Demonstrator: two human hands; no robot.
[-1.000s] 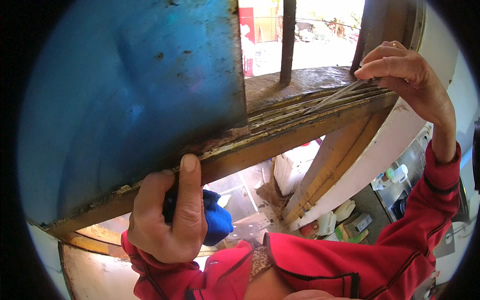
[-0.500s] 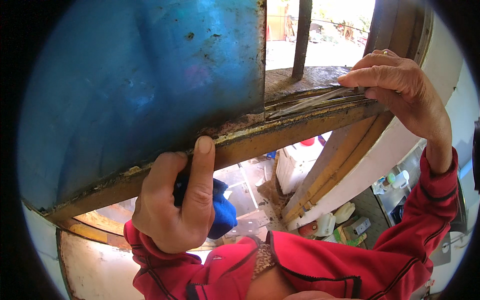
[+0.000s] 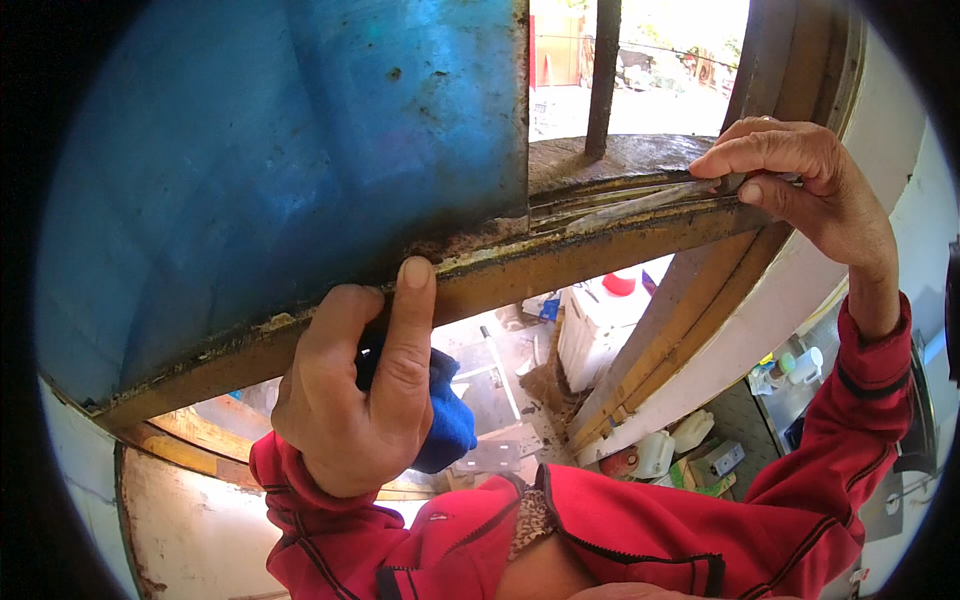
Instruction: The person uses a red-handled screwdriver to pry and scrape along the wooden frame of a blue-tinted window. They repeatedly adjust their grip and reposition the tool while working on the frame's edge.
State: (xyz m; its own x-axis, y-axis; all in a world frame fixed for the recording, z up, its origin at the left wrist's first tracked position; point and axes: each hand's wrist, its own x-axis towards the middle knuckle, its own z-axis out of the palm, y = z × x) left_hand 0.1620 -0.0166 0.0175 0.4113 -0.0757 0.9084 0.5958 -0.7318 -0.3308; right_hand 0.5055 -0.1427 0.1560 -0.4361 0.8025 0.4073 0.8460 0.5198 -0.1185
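Note:
My left hand (image 3: pixel 365 390) is closed around a bunched blue cloth (image 3: pixel 447 425), which shows behind and beside it. One straight digit of that hand presses on the lower edge of a blue window pane (image 3: pixel 300 150), where it meets the worn wooden frame rail (image 3: pixel 580 255). At the right end of the rail, my right hand (image 3: pixel 805 175) has its fingers and thumb bent around the end of a thin greyish strip (image 3: pixel 640 207). That strip lies along the dirty groove beside the pane; the fingers partly hide its end.
A dark upright bar (image 3: pixel 602 80) stands in the opening beyond the sill (image 3: pixel 620 160). Below the rail are a white box (image 3: pixel 590 345) with a red item on it, plastic jugs (image 3: pixel 655 453) and a counter (image 3: pixel 790 385). The wooden side post (image 3: pixel 680 345) slants down at the right.
My right hand has shifted slightly down and right, and the strip lies lower in the groove. My left hand stays at the pane's lower edge, its straight digit slightly higher.

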